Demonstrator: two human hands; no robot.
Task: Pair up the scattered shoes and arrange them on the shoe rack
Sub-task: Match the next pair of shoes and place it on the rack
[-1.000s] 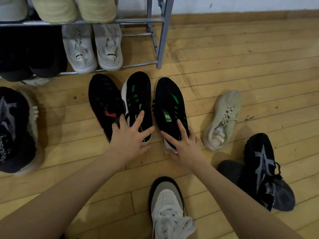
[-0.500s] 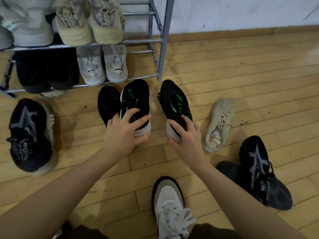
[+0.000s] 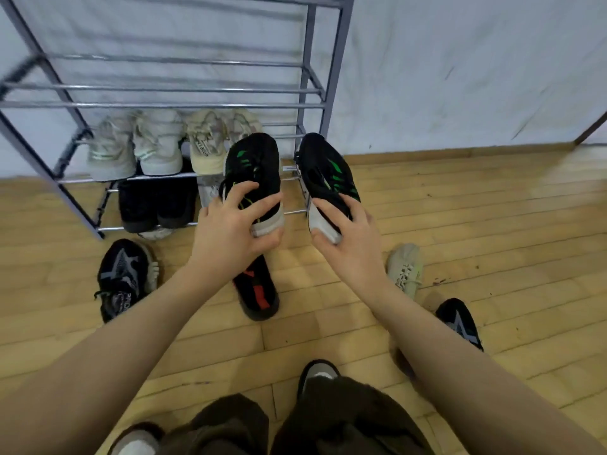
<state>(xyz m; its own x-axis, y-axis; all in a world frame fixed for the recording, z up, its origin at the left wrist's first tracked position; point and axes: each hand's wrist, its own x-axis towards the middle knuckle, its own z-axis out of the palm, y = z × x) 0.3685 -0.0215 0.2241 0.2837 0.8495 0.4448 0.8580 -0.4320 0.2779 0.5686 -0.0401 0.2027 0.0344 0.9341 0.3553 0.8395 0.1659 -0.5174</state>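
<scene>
We hold a matched pair of black sneakers with green stripes off the wooden floor (image 3: 460, 224), in front of the grey metal shoe rack (image 3: 315, 93). Our left hand (image 3: 230, 234) is clamped around the white heel of the left green-striped sneaker (image 3: 254, 165), fingers over the collar and thumb under the sole. Our right hand (image 3: 351, 244) grips the heel of the right green-striped sneaker (image 3: 325, 169) the same way. Both toes point at the rack's lower right corner, the two shoes side by side but apart.

On the rack, two pairs of pale sneakers (image 3: 154, 149) fill the second tier from the bottom, and a dark pair (image 3: 157, 205) sits on the lowest tier; the upper tiers hold nothing that we can see.

On the floor just in front of the rack lies a black sneaker with red marks (image 3: 259, 290), partly under our left wrist. Left of it, near the rack's front leg, is a black sneaker with a grey star (image 3: 121, 277). Right of the rack lie a beige sneaker (image 3: 405, 270) and, nearer to us, another black star sneaker (image 3: 460, 323).
</scene>
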